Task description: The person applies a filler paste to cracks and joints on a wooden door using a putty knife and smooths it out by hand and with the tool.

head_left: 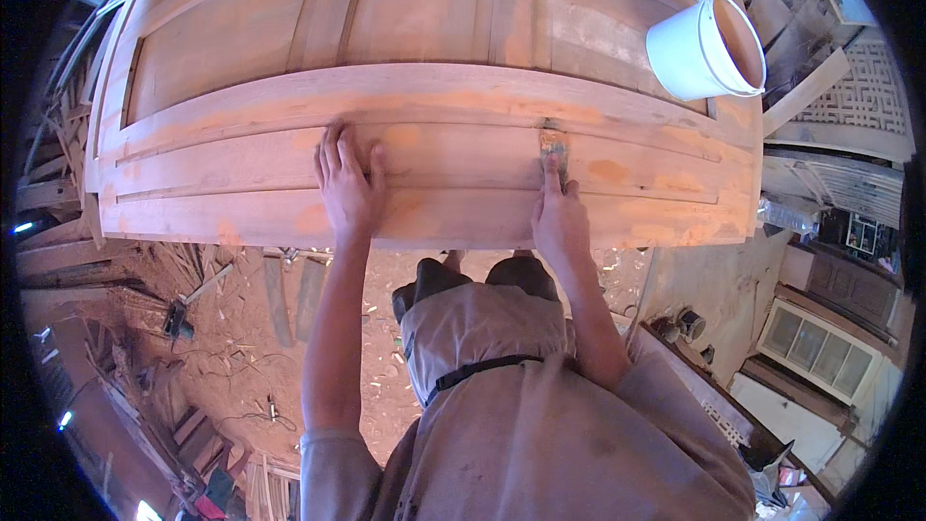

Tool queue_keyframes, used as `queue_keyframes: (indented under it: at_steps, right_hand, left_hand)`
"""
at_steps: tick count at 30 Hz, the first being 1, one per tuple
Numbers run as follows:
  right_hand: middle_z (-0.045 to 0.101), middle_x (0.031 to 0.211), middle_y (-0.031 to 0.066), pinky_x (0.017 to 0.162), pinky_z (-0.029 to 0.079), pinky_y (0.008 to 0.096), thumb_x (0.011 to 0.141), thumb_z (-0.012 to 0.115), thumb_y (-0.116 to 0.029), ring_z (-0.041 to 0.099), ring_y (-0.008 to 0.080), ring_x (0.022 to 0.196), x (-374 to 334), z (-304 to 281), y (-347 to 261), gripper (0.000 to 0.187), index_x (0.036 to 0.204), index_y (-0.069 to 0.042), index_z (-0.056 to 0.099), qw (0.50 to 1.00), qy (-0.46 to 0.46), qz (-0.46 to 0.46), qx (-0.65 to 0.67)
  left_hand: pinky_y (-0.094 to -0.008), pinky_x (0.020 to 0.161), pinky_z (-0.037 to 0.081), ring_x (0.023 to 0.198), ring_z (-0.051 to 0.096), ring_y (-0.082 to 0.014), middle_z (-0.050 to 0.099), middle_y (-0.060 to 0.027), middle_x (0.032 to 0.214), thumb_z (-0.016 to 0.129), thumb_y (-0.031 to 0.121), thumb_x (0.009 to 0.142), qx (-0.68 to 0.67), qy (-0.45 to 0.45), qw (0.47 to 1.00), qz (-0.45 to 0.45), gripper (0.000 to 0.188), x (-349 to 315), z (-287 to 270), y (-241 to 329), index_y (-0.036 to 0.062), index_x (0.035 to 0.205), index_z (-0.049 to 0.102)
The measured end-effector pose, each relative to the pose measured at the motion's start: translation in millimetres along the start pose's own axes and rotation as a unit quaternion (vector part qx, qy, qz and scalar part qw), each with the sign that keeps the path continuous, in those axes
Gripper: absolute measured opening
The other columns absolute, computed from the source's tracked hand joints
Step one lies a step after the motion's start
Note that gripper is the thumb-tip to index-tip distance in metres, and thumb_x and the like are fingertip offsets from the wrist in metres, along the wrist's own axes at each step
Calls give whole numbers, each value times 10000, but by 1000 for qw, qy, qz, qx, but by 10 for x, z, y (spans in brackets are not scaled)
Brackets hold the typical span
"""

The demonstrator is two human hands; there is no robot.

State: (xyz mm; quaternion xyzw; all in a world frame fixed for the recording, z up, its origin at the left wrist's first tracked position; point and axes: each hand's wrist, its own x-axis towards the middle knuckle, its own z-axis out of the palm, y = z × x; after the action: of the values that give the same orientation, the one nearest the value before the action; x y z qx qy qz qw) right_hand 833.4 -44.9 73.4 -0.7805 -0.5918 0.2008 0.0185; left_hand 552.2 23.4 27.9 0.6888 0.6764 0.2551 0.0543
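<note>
Large wooden door panel (434,116) lying flat, orange filler smeared in patches along its lower rails. White bucket (702,50) standing on the panel's far right corner, handle tipped back. Floor below littered with wood scraps and shavings. Left hand (347,183) spread flat on the lower rail, fingers open, gripping nothing, steadying the panel. Right hand (559,217) closed around a small putty knife (553,147), index finger laid along it, blade pressed to the groove between rails. Filling step seemingly under way, though blade edge too small to read clearly. Next stroke likely needing firm, even pressure along the groove, with more filler from the bucket.
</note>
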Motion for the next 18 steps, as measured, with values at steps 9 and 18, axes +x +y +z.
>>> queue_keyframes:
  at_steps: [9,18]
  right_hand:
    - [624,972,243,795,522,490,963,554,-125,645,413,893,-12,-593,661,487,1443,-119,473,972,-8,-192,137]
    - [569,904,234,712,508,488,993,513,-140,625,405,788,58,-186,217,524,1505,-160,401,994,32,-64,82]
  left_hand:
    - [-507,1144,293,1330,426,-372,483,-196,1393,568,321,971,11,-1,1000,-13,482,-20,-59,42,-8,1315,499]
    - [-508,1152,283,1336,426,-367,477,-183,1407,551,332,980,3,4,1000,-16,483,-15,-26,19,3,1329,489]
